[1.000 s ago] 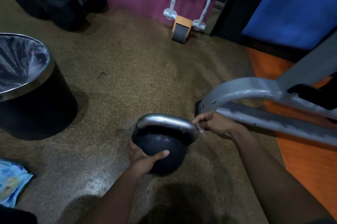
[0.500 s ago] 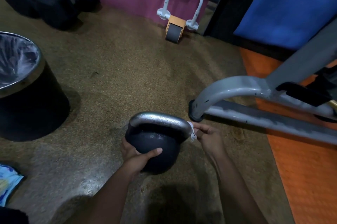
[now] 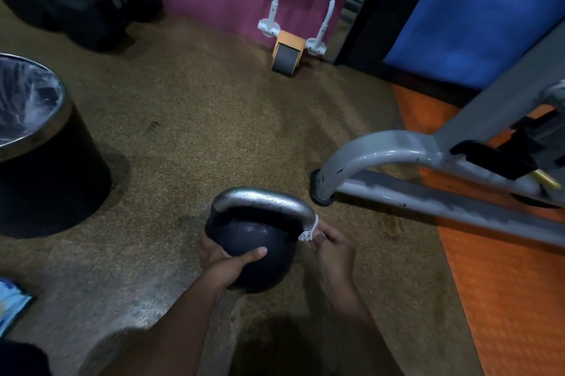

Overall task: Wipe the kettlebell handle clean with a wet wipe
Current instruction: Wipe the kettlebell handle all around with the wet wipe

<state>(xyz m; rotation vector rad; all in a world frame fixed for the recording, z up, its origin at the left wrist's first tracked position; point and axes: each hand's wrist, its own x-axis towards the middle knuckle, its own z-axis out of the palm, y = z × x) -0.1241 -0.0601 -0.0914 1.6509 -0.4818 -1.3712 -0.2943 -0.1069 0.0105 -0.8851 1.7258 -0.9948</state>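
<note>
The kettlebell [image 3: 249, 241] sits on the speckled floor [image 3: 189, 131], close in front of the person, w/ its silver handle [image 3: 263, 201] arching over the dark ball. The handle's long axis runs left-to-right across the view, so from the right hand [image 3: 331, 248] the rest of the bar stretches up and away to the left. That hand is at the handle's right leg, right where the bar bends down into the ball; its fingertips [image 3: 319, 233] are pinched narrow on a small white wet wipe [image 3: 308, 230], which is pressed against or wrapped partly round that leg — can't tell how far round it goes, the wad is small and bunched. The left hand [image 3: 227, 259] is cupped wide over the near-left side of the ball, thumb [image 3: 255, 252] laid flat on the front, steadying it; no wipe in it. So the right hand is the nearer one to the handle, touching it via the wipe, while the left is below and to the left of those fingertips, on the ball only. Judging by that, the wiping is at the far right end, and the top of the arch plus the left leg prob. call for a slide up and leftward along the bar. The grey machine frame [image 3: 382, 149] stands just beyond the right hand, to its upper right, near but apart. A lined bin [image 3: 46, 143] is well off to the left.
</note>
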